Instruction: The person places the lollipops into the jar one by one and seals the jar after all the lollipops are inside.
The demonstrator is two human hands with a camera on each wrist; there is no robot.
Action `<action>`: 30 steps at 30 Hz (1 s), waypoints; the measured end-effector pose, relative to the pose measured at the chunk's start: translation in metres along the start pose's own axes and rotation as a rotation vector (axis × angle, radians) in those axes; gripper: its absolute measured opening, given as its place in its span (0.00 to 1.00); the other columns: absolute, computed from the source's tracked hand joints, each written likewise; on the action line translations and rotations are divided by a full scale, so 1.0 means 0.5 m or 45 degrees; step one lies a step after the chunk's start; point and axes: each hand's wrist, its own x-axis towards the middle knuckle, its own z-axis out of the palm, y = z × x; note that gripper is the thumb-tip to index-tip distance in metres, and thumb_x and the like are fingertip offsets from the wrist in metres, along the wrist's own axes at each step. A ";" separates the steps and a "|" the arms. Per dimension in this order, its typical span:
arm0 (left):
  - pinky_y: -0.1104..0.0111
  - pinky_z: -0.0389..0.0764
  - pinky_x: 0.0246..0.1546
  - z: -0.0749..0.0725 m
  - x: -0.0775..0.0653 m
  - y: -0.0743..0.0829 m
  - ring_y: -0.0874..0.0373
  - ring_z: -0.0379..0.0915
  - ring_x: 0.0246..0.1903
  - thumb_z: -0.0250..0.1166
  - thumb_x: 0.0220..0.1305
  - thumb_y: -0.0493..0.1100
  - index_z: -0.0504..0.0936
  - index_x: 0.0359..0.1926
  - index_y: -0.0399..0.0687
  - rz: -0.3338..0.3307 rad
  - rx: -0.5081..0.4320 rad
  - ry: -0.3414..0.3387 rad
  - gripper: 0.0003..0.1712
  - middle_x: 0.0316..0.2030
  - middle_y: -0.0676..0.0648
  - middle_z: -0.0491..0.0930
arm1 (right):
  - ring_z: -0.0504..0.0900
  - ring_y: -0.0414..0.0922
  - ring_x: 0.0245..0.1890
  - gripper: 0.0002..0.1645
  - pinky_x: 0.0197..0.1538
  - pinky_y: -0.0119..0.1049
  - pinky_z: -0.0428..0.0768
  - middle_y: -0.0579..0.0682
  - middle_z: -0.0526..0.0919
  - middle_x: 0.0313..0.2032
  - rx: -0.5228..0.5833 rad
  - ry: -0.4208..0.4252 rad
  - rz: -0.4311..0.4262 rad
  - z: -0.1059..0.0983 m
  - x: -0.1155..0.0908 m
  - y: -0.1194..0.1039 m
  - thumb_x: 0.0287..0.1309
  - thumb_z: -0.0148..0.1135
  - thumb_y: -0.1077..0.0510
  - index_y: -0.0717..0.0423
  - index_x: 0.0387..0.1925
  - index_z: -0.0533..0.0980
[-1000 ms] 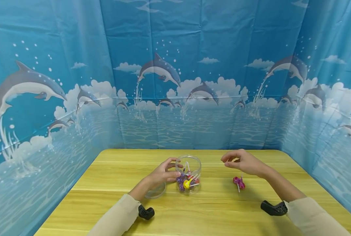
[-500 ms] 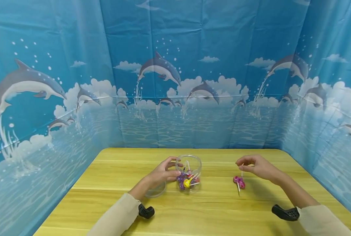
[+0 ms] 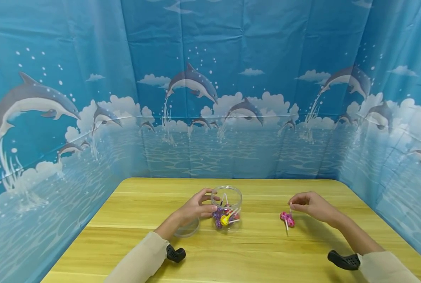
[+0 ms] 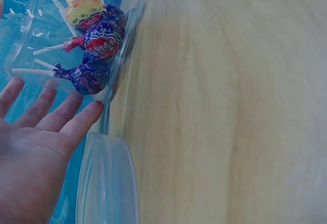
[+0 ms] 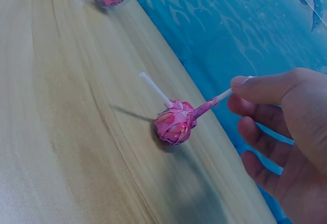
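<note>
My left hand (image 3: 192, 207) rests its fingers against the left side of a clear round jar (image 3: 226, 199). Those fingers look fairly straight in the left wrist view. Inside the jar lie several wrapped lollipops, among them a yellow one (image 4: 84, 6) and dark purple ones (image 4: 92, 75). On the right of the table, my right hand (image 3: 311, 206) pinches the white stick of a pink lollipop (image 5: 204, 109) between thumb and index finger. A second pink lollipop (image 5: 172, 127) lies right against it, its white stick pointing another way; their wrapped heads overlap.
A clear round lid (image 3: 188, 230) lies on the table just left of the jar, partly under my left hand in the head view. The yellow wood-grain table (image 3: 252, 257) meets a blue dolphin-print curtain (image 3: 210, 153) at the back and sides.
My right hand has moved right and down, from above and left of the pink lollipops to one's stick, which it now pinches. The left hand and the jar stay in place.
</note>
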 end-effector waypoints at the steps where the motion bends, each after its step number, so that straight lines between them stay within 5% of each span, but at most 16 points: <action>1: 0.49 0.77 0.59 0.000 0.000 0.000 0.46 0.73 0.63 0.67 0.72 0.46 0.63 0.74 0.46 -0.001 -0.001 0.001 0.35 0.69 0.34 0.66 | 0.84 0.55 0.45 0.18 0.47 0.51 0.83 0.59 0.85 0.46 0.001 -0.001 -0.006 0.002 0.000 0.000 0.73 0.64 0.55 0.67 0.52 0.81; 21: 0.48 0.77 0.59 0.004 -0.005 0.005 0.46 0.73 0.62 0.66 0.73 0.44 0.63 0.74 0.46 -0.008 0.011 0.010 0.34 0.69 0.35 0.67 | 0.84 0.59 0.48 0.15 0.49 0.52 0.83 0.52 0.86 0.43 0.008 0.132 0.009 -0.009 -0.004 -0.022 0.75 0.61 0.55 0.65 0.49 0.81; 30: 0.49 0.77 0.59 0.008 -0.007 0.008 0.46 0.73 0.62 0.66 0.73 0.45 0.63 0.74 0.47 -0.004 0.003 0.014 0.35 0.69 0.35 0.67 | 0.83 0.50 0.49 0.14 0.48 0.47 0.81 0.53 0.85 0.47 0.030 0.239 0.018 -0.008 0.008 -0.065 0.74 0.63 0.50 0.58 0.48 0.81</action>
